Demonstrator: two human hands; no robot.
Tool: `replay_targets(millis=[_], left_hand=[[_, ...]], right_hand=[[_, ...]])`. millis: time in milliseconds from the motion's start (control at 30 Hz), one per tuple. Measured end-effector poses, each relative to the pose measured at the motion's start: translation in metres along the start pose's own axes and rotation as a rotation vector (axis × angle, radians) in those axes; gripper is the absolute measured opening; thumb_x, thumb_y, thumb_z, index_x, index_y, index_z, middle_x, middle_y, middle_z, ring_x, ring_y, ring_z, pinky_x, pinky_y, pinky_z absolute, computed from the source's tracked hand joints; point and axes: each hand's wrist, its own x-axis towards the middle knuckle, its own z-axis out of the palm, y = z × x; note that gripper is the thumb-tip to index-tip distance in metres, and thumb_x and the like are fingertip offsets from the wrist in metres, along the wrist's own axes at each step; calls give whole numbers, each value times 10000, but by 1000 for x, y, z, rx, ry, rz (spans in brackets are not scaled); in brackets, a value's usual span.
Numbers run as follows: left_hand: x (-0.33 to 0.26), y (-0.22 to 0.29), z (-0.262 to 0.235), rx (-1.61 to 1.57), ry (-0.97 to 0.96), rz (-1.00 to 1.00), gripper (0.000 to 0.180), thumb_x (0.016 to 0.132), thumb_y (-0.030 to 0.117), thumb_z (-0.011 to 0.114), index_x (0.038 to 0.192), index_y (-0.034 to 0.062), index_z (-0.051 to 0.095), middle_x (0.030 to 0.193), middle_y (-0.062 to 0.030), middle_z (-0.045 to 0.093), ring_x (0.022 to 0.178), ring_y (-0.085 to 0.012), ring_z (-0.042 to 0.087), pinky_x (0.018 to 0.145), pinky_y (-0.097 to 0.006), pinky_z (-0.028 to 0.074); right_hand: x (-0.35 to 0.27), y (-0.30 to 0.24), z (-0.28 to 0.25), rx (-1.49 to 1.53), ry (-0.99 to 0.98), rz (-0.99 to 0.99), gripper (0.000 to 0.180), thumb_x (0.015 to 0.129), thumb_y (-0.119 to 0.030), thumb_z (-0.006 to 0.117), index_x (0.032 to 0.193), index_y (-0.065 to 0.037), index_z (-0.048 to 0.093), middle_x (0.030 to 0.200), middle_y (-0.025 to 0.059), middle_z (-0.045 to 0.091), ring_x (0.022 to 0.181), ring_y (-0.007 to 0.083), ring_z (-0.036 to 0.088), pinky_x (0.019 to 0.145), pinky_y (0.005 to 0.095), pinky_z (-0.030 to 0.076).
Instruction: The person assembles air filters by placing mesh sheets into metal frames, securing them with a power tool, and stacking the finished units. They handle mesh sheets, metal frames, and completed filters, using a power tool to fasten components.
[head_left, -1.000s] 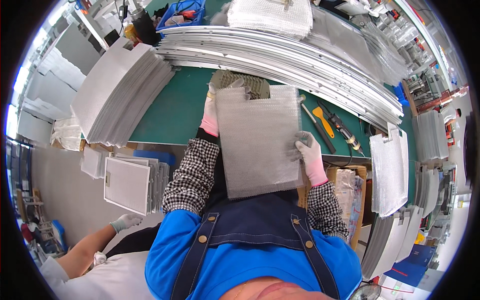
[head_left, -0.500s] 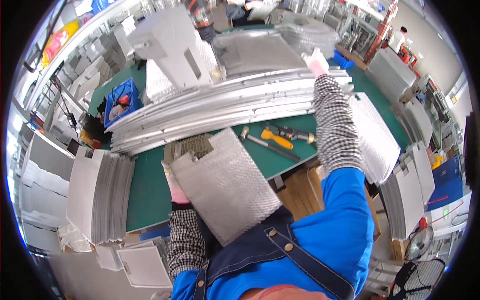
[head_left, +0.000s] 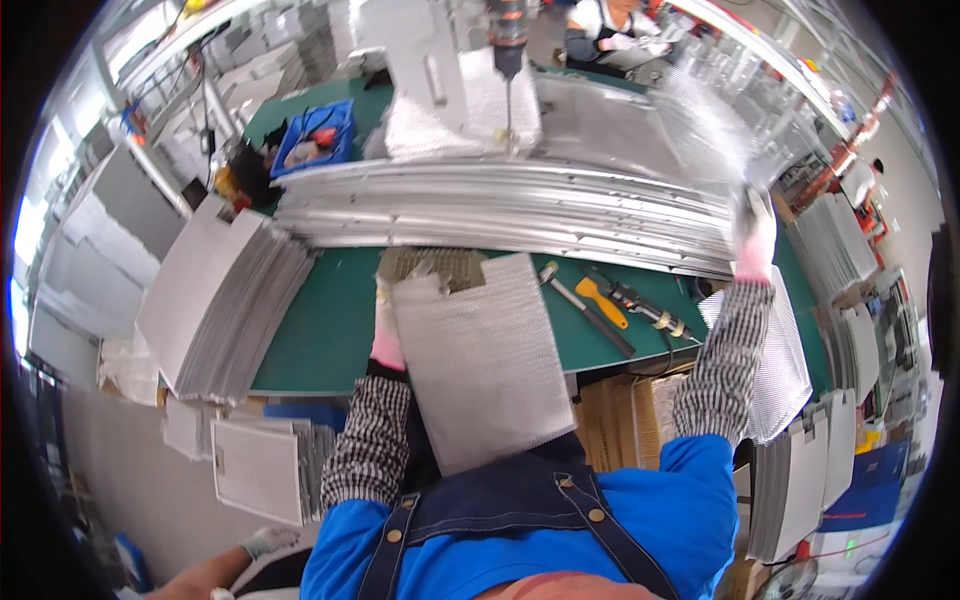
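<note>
My left hand (head_left: 387,330), in a pink and white glove, is closed on the left edge of a silver textured metal sheet (head_left: 487,370). That sheet is tilted between the bench edge and my apron, with a notch in its far edge. A tan block (head_left: 437,265) lies under its far end. My right hand (head_left: 757,235), gloved alike, reaches to the far right past a stack of long metal strips (head_left: 510,215). Its fingers are closed on the near corner of a thin, see-through mesh sheet (head_left: 705,125), which is raised and smeared by motion.
On the green bench (head_left: 340,330) lie a hammer (head_left: 590,312), a yellow-handled scraper (head_left: 603,302) and a power screwdriver (head_left: 655,312). A blue bin (head_left: 318,140) stands far left. Plates are stacked left (head_left: 225,300) and right (head_left: 795,490). Another person's gloved hand (head_left: 270,541) shows lower left; a co-worker (head_left: 610,35) is beyond.
My right hand has moved right and nearer, and a mesh sheet is now lifted with it. The view has swung right. My left hand still grips the textured sheet, which has turned straighter.
</note>
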Motion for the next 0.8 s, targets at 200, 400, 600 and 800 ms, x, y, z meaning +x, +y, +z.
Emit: replay_targets(millis=[200, 400, 600, 800], left_hand=[[2, 0, -5, -18, -69, -9, 939, 948, 766, 385, 1523, 25, 335, 1239, -213, 603, 1052, -291, 623, 884, -449, 567], [9, 4, -9, 138, -12, 74, 856, 1011, 698, 307, 1536, 21, 305, 1396, -249, 529, 1181, -375, 603, 994, -496, 547], [18, 0, -32, -26, -106, 64, 873, 996, 730, 260, 1499, 30, 399, 1407, -280, 515, 1268, -398, 541, 1055, -530, 487], [4, -6, -22, -233, -300, -33, 817, 966, 718, 421, 1427, 46, 472, 1306, -288, 570, 1155, -383, 594, 931, -528, 541]], right_hand=[[-227, 38, 72, -931, -230, 334, 749, 915, -639, 567, 1332, -17, 576, 1030, 119, 710, 790, 179, 682, 885, 416, 543], [-315, 111, 114, -368, -395, 813, 427, 932, -124, 650, 1309, 35, 524, 1077, 112, 667, 896, 179, 686, 754, 306, 591], [-315, 114, 132, -358, -379, 872, 402, 936, 32, 504, 1335, 78, 492, 1141, 136, 663, 882, 201, 712, 698, 298, 605], [-309, 93, 131, -429, -441, 1033, 405, 930, -10, 529, 1327, 69, 509, 1128, 135, 661, 969, 215, 678, 817, 312, 585]])
